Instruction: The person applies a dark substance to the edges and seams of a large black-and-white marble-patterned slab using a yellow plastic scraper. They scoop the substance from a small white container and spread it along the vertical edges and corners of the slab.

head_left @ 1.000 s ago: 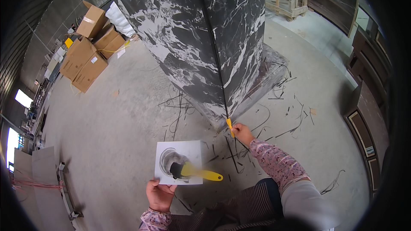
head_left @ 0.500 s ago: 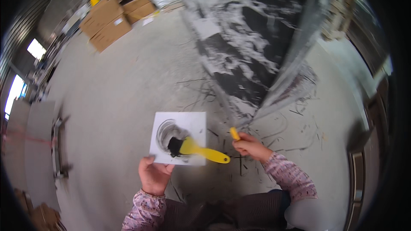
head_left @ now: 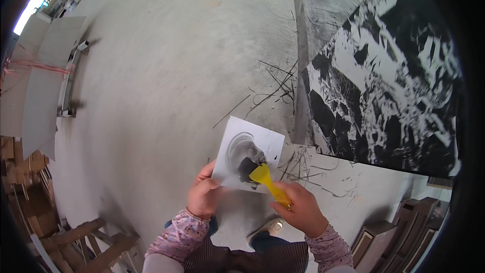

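Observation:
A white square card point(head_left: 273, 141) smeared with black and grey paste is in my left hand point(head_left: 204, 194), whose thumb and fingers close on its lower left edge. In my right hand point(head_left: 301, 210), the fingers wrap round the handle of a yellow scraper point(head_left: 261, 175). The scraper's far end is dark, apparently coated with black paste, and rests over the smear on the card. My right palm is turned away, so whether it holds anything else is hidden.
To the right, a large slab with a black-and-white marbled pattern point(head_left: 384, 86) lies on a grey block point(head_left: 302, 60). Dark thin strips point(head_left: 273, 86) litter the concrete floor. Grey panels point(head_left: 45, 81) stand at the left, a wooden frame point(head_left: 91, 237) at lower left, brown framed pieces point(head_left: 394, 232) at lower right.
My view has swung, so the slab sits farther right. My right hand has come to the card and gripped the scraper that lay across it. The yellow-ended thing it held earlier is out of sight.

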Available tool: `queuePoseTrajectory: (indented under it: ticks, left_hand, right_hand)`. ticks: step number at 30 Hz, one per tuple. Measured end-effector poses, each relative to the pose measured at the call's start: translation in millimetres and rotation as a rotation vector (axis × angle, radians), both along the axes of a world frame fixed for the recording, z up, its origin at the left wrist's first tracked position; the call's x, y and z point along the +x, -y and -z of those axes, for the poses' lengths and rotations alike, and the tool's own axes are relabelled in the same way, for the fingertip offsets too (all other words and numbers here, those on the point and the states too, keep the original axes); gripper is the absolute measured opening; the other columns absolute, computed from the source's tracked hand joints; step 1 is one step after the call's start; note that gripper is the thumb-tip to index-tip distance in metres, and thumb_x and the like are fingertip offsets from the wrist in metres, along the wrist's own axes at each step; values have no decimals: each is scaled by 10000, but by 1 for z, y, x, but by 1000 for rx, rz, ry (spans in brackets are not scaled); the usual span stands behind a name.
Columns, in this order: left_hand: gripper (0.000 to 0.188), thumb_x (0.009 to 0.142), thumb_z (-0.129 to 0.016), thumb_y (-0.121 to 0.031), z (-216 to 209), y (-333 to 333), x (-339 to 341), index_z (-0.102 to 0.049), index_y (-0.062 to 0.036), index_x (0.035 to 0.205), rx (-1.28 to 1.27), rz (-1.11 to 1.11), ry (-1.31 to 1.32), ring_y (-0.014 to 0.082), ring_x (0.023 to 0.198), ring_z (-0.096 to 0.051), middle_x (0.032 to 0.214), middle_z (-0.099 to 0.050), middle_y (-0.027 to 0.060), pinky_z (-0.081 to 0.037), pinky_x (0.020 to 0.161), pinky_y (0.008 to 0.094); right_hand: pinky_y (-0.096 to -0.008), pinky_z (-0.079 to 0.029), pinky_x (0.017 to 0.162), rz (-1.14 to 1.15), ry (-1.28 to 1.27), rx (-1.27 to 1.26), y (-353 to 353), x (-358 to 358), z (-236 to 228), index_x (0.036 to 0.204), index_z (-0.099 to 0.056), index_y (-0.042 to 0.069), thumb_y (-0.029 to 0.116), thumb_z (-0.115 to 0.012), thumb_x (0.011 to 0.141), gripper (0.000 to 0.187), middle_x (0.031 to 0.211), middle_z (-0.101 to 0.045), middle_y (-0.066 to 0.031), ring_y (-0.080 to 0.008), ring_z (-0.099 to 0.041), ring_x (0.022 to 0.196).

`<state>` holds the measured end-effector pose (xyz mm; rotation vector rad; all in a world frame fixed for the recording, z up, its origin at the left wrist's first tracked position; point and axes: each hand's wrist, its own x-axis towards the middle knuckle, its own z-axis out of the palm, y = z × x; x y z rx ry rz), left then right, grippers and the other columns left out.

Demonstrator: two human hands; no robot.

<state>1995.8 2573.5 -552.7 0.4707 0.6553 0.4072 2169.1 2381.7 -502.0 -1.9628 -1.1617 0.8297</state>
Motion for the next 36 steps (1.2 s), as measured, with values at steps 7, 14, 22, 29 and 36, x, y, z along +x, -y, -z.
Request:
queuePoseTrajectory:
  ticks: [7, 14, 22, 29, 36]
  left_hand:
    - [639, 777, -565, -127, -158, -15, -30, -475, 58, 1382, -74, -68, 54, 254, 1040, -661, 1198, -645, 155, -580, 863, 385]
    - [651, 768, -529, -123, -351, -50, -76, -466, 61, 1389, 49, -97, 61, 266, 1066, -643, 1244, -613, 162, -573, 884, 400]
    - [616, 794, -496, -138, -467, -101, -153, -468, 65, 1375, 173, -108, 91, 295, 1055, -657, 1214, -631, 173, -601, 817, 428]
    - [590, 804, -546, -222, -431, -176, -156, -496, -31, 1361, -21, -87, 221, 347, 1146, -616, 1303, -602, 153, -558, 934, 542]
    - [405, 832, -633, -199, -453, -265, -29, -641, -30, 1200, -151, -7, 414, 242, 1059, -655, 1167, -700, 90, -527, 910, 419]
  right_hand:
    - [-373, -513, 603, -103, 105, -76, -42, -29, -201, 1267, -630, 131, 139, -729, 797, 481, 812, -583, -111, -301, -622, 676]
    - [-392, -516, 643, -287, 219, -152, -90, -77, -397, 1212, -656, 123, 193, -696, 823, 397, 819, -626, -107, -293, -645, 734]
    - [-366, -498, 621, -264, 82, -79, -128, -78, -519, 1213, -646, 89, 220, -583, 939, 310, 775, -634, -82, -220, -640, 700]
    - [-186, -258, 491, 506, -1078, 297, -110, -68, -487, 1428, -488, 85, 240, -407, 1075, 394, 805, -534, -26, -44, -320, 559]
    - [-216, -259, 505, 585, -1187, 622, -176, 27, -475, 1432, -462, 104, 247, -388, 1077, 390, 765, -462, -44, -69, -321, 542]
